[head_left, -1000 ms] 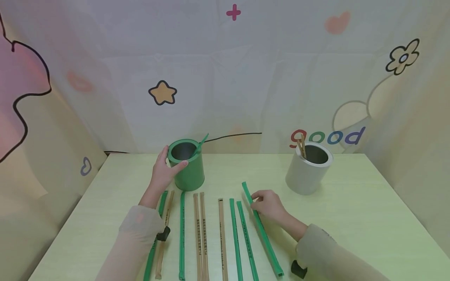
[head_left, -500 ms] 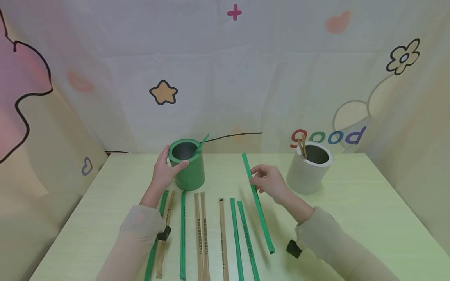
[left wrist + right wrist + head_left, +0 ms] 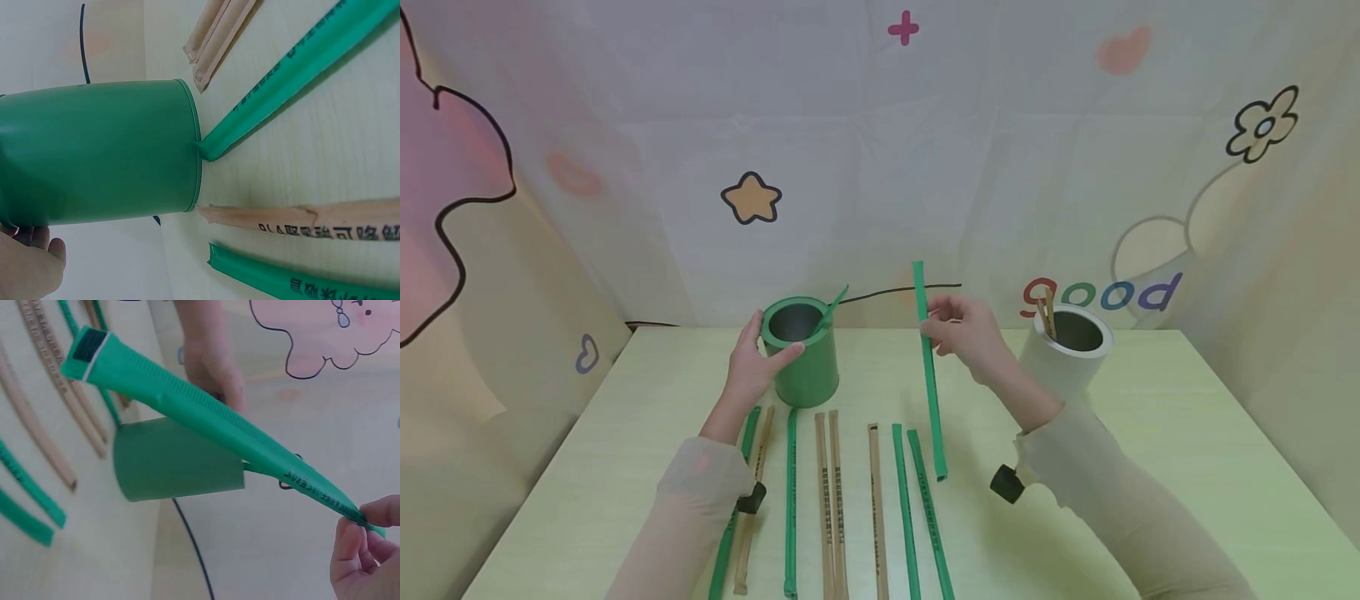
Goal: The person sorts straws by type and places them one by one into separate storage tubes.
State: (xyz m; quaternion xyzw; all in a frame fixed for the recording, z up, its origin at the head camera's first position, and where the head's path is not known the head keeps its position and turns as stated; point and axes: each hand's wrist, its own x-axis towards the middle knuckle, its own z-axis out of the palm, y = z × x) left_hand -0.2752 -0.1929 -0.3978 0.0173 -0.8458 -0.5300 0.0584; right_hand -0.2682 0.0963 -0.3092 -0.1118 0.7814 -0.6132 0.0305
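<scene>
My right hand (image 3: 966,333) pinches a green paper-wrapped straw (image 3: 932,400) between thumb and fingers, holding it nearly upright above the table. In the right wrist view this wrapped straw (image 3: 206,425) slants across, pinched near one end. My left hand (image 3: 756,362) holds the side of a green cylindrical cup (image 3: 808,371), thumb at the front near the rim. One green wrapped straw (image 3: 835,304) leans out of that cup. On the table before me lie several wrapped straws, green (image 3: 791,508) and brown (image 3: 877,517); my left forearm partly covers the leftmost ones.
A white cylindrical cup (image 3: 1060,367) stands at the back right, with brown wrapped straws (image 3: 1047,317) leaning inside; my right arm hides part of its base. Behind the pale wooden table (image 3: 1187,450) hangs a printed cloth backdrop (image 3: 880,192).
My right hand has lifted the green wrapped straw off the table, raising it and shifting slightly left as the straw turned more upright. The left hand stays on the green cup.
</scene>
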